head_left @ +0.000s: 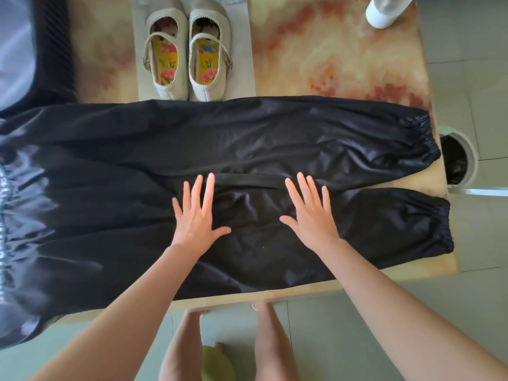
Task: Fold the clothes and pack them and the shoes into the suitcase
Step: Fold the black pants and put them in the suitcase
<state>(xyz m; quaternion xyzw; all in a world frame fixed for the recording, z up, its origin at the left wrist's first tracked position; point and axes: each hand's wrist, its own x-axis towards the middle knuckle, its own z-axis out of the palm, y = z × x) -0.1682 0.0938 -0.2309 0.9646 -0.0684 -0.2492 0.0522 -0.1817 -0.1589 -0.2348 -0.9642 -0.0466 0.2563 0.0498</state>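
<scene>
Head view, from the left: the open suitcase [19, 50] shows me only grey lining at the frame's edge. Black trousers [247, 138] lie spread across the table [330, 50], waistband left, cuffs right, laid flat for folding, I judge. Beige shoes [170, 89] sit paired just behind them. My left hand [196, 215] and right hand [310, 215] press flat on the near leg, fingers splayed, probably to smooth it.

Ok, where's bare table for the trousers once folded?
Widest bare tabletop lies beyond the trousers, between the grey mat and the white bottle. A narrower strip sits between suitcase and mat. The near half is crowded: trousers under left hand and right hand.
</scene>
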